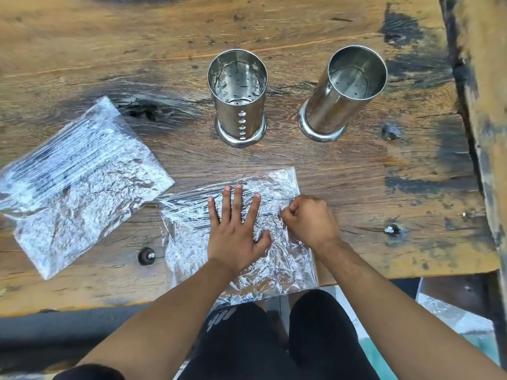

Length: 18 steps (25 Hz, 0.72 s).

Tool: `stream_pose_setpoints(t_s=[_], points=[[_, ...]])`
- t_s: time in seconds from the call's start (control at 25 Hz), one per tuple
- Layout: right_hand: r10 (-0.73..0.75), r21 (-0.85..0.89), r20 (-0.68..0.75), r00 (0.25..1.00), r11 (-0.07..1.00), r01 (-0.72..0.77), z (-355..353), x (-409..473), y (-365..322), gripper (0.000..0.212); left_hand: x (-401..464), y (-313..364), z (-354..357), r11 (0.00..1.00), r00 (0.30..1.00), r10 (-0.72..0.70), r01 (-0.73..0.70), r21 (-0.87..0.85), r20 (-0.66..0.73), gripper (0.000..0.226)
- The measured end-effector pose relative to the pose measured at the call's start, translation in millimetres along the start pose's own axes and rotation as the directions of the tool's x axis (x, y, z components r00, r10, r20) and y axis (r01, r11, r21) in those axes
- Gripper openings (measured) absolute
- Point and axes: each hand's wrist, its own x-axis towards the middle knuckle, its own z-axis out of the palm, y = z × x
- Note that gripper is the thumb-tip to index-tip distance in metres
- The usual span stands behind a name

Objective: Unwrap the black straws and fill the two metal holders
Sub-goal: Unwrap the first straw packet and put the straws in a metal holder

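The left hand (pixel 236 231) lies flat and open on the straw packet (pixel 288 259); the right hand (pixel 310 219) pinches its wrap beside it.

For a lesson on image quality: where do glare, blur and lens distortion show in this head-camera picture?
Head view: glare whitens the near plastic packet and the left packet, hiding the straws; both metal holders mirror the light; wide-angle distortion leans the right holder outward; the table edges look soft.

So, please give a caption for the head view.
Left hand flattens near straw packet; right hand pinches its edge.
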Motion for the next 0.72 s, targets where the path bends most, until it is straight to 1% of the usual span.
stream_pose_setpoints(t_s=[0.16, 0.32, 0.44, 0.52, 0.6, 0.72], points=[[-0.003, -0.019, 0.025, 1.0, 1.0, 0.004, -2.6, 5.2, -0.3, 0.024, -0.4, 0.2, 0.7, 1.0, 1.0, -0.003, 0.003, -0.008, -0.005, 0.087], [0.002, 0.023, -0.002, 1.0, 1.0, -0.002, -9.6, 1.5, 12.7, 0.018, 0.2, 0.0, 1.0, 1.0, 1.0, -0.013, 0.013, 0.012, -0.008, 0.087], [0.067, 0.073, -0.039, 0.997, 0.995, -0.064, -20.9, 4.7, 33.4, 0.016, 0.4, -0.1, 3.0, 1.0, 1.0, -0.01, 0.01, 0.023, -0.017, 0.087], [0.104, 0.075, -0.046, 0.993, 0.992, -0.101, -26.0, 9.5, 46.2, 0.021, -0.1, -1.5, 6.4, 0.999, 0.999, -0.005, 0.007, 0.032, -0.04, 0.087], [0.11, 0.086, -0.038, 0.993, 0.991, -0.107, -28.3, 14.6, 55.1, 0.025, 0.1, -1.8, 7.9, 0.999, 0.998, -0.003, 0.005, 0.042, -0.064, 0.086], [0.113, 0.137, 0.0, 0.994, 0.984, -0.112, -32.2, 20.1, 60.6, 0.022, 0.5, -1.2, 6.6, 0.998, 0.998, -0.002, 0.006, 0.059, -0.055, 0.085]])
